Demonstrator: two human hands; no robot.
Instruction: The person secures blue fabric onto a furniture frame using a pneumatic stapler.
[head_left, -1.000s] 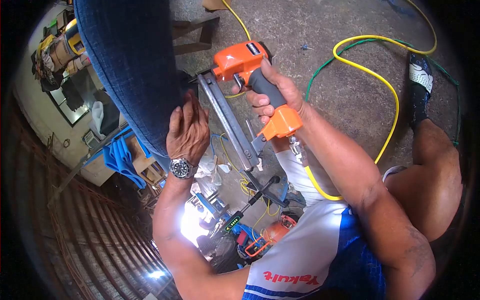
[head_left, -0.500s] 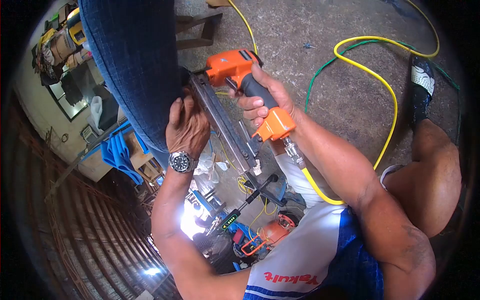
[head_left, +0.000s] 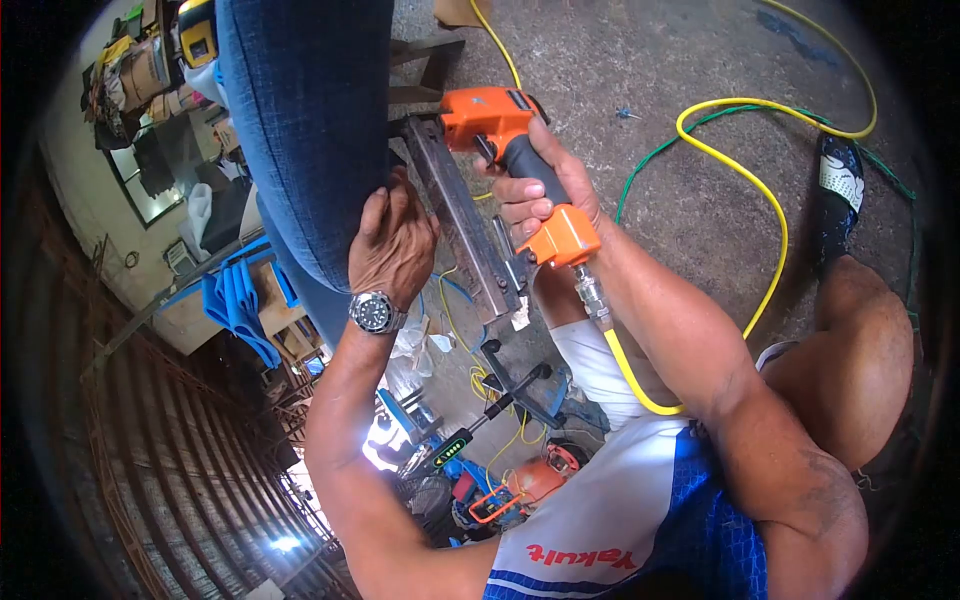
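Note:
An orange pneumatic staple gun (head_left: 487,118) with a black grip is held in my right hand (head_left: 545,185), fingers wrapped round its handle. Its nose end is close against the edge of a dark blue upholstered piece (head_left: 300,130); whether it touches is hard to see. My left hand (head_left: 395,240), a watch (head_left: 374,312) at its wrist, grips the blue fabric along that edge with bent fingers, just below the nose. The fingertips are partly hidden. From the gun's base, a metal coupling (head_left: 590,292) joins a yellow air hose (head_left: 640,395).
The yellow hose and a green hose (head_left: 650,155) loop over the concrete floor (head_left: 580,60) at right. Below are a black star-shaped base (head_left: 515,390) and an orange machine (head_left: 535,480). Blue fabric strips (head_left: 235,305) hang at left. A wooden frame (head_left: 428,65) stands behind the upholstered piece.
The upholstered piece, both hands and the staple gun appear further right in view, partly because the view has shifted. Both hands keep their holds.

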